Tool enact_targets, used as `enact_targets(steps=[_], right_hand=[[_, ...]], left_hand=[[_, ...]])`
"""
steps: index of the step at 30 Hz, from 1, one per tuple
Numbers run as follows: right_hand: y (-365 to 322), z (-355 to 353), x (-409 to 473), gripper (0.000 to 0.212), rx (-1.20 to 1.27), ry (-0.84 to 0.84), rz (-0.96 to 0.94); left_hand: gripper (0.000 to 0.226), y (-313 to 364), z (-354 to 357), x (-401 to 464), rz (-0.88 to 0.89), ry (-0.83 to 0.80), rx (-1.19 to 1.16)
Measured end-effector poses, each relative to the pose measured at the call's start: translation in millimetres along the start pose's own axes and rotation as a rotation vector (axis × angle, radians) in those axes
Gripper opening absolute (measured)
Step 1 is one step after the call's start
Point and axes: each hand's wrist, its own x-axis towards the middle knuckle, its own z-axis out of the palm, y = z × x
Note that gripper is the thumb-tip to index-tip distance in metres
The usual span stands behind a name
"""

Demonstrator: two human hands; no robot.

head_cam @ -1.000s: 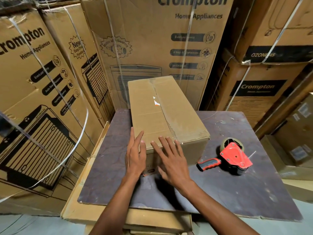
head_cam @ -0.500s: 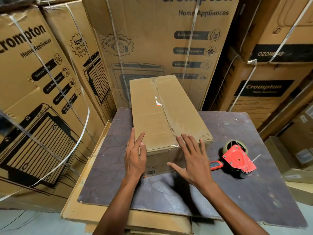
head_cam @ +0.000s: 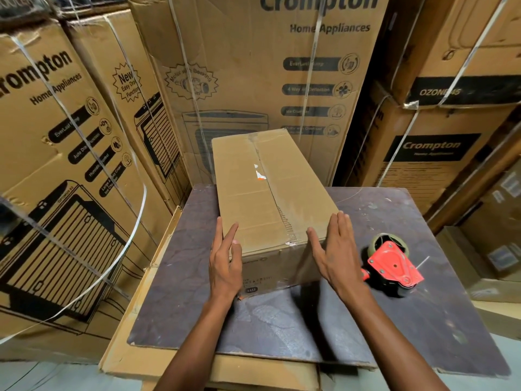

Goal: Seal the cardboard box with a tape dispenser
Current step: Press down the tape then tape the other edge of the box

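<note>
A person's two hands bracket the near end of a long cardboard box lying lengthwise on a dark, scuffed desk. The left hand rests flat against the box's near left corner, its grip wide, fingers straight and pointing away, thumb lying on the top edge. The right hand presses the near right corner the same way, grip wide, fingers straight along the side and thumb on the top face. Clear tape runs along the top seam and folds down over the near end. A red tape dispenser lies on the desk just right of the right hand, apart from the box, untouched; its handle is mostly hidden behind the wrist. Tall strapped cartons printed "Crompton Home Appliances" stand stacked behind and to both sides of the desk.
</note>
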Motion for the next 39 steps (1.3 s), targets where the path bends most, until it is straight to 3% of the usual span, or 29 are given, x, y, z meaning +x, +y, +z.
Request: enact_targets(steps=[4, 7, 13, 18, 21, 25, 30, 39], right_hand=[[2, -15, 29, 0.079, 0.001, -0.172, 0.058], [10, -29, 51, 0.076, 0.11, -0.274, 0.096], [7, -30, 39, 0.056, 0.332, -0.211, 0.138], [4, -19, 16, 0.06, 0.425, -0.164, 0.195], [-4, -13, -5, 0.045, 0.509, -0.153, 0.224], [-11, -8, -21, 0.052, 0.645, -0.116, 0.241], [-15, -8, -39, 0.046, 0.629, -0.093, 0.236], [-26, 0, -101, 0.058, 0.575, -0.059, 0.208]], left_hand=[[0.048, 8, 0, -3, -0.013, 0.005, -0.042], [0.056, 6, -2, -3, -0.025, -0.007, -0.055], [0.074, -3, -8, -5, -0.154, -0.023, -0.146], [0.064, -12, -24, 2, -0.229, 0.024, -0.232], [0.066, -19, -37, 8, -0.271, 0.032, -0.287], [0.047, -15, -43, 11, -0.345, -0.028, -0.336], [0.043, -5, -50, 4, -0.446, 0.031, -0.412], [0.04, -12, -91, -38, -0.421, 0.06, -0.372]])
